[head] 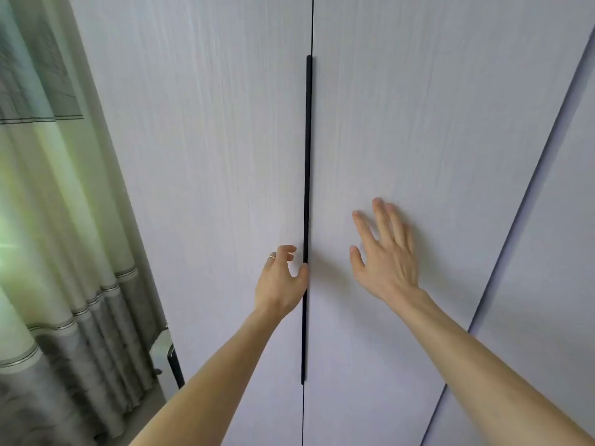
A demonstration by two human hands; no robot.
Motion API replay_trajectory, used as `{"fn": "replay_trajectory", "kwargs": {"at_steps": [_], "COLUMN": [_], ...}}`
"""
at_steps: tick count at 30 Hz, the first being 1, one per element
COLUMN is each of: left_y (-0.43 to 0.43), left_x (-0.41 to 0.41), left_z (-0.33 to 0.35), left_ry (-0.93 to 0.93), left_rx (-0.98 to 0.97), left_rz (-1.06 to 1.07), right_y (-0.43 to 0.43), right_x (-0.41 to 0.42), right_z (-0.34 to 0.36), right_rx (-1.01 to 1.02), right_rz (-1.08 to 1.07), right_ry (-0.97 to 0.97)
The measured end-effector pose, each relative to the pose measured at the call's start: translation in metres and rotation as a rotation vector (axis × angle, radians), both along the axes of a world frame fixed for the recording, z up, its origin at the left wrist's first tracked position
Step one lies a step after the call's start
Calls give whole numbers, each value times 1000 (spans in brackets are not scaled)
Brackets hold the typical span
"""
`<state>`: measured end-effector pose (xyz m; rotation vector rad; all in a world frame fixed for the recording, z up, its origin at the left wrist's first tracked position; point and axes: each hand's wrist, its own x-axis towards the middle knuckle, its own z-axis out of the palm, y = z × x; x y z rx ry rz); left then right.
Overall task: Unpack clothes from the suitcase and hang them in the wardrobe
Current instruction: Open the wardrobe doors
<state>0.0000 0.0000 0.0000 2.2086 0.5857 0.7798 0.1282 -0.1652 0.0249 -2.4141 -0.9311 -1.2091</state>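
Far left: a green-and-grey curtain (64, 220) with thin stripes, hanging in folds, cut off at top and bottom by the frame. Just right of its lower part, close against the wardrobe's side: a dark upright post (175, 365) with a pale surface above it, too little shown to tell what.

Straight ahead, close, filling the rest of the view: the wardrobe (209, 140), pale wood-grain, its two doors closed and meeting at a thin seam, the inside hidden behind them. Along that seam, a long black handle (308, 156), upright, partly covered low down by the left wrist.

Left grip (280, 281) at the handle: fingers loosely curled and off the strip, thumb (302, 272) tip touching its edge, nothing held; a thin ring (271, 258) on one finger.

Right of the seam: right grip (386, 255) flat against the right door (418, 107), fingers straight and spread, holding nothing.

Far right: another panel (563, 252), set off by a slanting dark gap, cut off by the frame edge.
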Motion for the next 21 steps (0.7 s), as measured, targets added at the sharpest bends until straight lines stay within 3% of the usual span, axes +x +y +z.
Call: {"fn": "replay_trajectory", "kwargs": {"at_steps": [7, 16, 21], "left_y": [-10, -19, -30], "left_x": [31, 54, 49], "left_z": [-21, -42, -43], "left_ry": [-15, -48, -91], "left_rx": [-108, -110, -154], "left_rz": [-11, 225, 275], "right_y": [3, 12, 15], "right_x": [38, 79, 83], "right_z": [-28, -46, -44], "right_rx": [-92, -27, -26], "right_rz": [-64, -14, 21], "right_ry": [-103, -226, -161]}}
